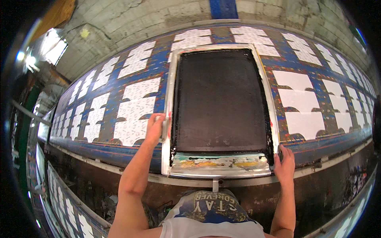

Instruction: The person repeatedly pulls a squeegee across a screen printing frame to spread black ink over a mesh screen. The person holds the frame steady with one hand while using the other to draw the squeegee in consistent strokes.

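A large screen-printing frame with pale metal sides and a dark mesh lies on the long table in front of me. Ink-black smears line the mesh's edges, and yellow and white paint stains mark the strip at its near end. My left hand is closed around the frame's left side, on what looks like a grey handle. Lower down, my right hand grips the frame's right side near the close corner. White cut pieces with small prints lie left of the frame. To its right, nearby white pieces look plain.
The long blue, paint-stained table curves away to both sides, with rows of white pieces along it. A rail runs along its near edge. Beyond stands a block wall. Another table with white pieces shows at lower left.
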`<state>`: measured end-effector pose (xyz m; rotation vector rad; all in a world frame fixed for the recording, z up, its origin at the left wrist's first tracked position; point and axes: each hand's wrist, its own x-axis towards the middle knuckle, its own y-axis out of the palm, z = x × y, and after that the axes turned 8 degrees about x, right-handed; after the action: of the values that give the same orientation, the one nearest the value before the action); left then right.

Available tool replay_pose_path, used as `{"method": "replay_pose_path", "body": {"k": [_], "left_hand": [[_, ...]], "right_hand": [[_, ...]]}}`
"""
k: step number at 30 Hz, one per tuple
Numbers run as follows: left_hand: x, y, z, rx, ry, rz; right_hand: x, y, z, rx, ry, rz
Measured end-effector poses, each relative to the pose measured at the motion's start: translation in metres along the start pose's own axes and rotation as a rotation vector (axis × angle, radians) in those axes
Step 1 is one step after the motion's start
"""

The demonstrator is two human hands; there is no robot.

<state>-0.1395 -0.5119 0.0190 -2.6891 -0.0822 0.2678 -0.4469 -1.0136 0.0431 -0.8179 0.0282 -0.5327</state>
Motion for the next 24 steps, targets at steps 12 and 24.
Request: {"method": "replay_pose_path", "body": {"k": [12,24], "left_hand": [[-0.001,0.011,0.002,0.312,0.031,-0.107],[0.019,0.013,0.029,0.265,0.178,-0.111]], "right_hand": [[-0.051,0.056,0.116,-0.208,-0.685,0.517],[-0.022,0.087,0.168,-0.374,-0.679,0.536]]}}
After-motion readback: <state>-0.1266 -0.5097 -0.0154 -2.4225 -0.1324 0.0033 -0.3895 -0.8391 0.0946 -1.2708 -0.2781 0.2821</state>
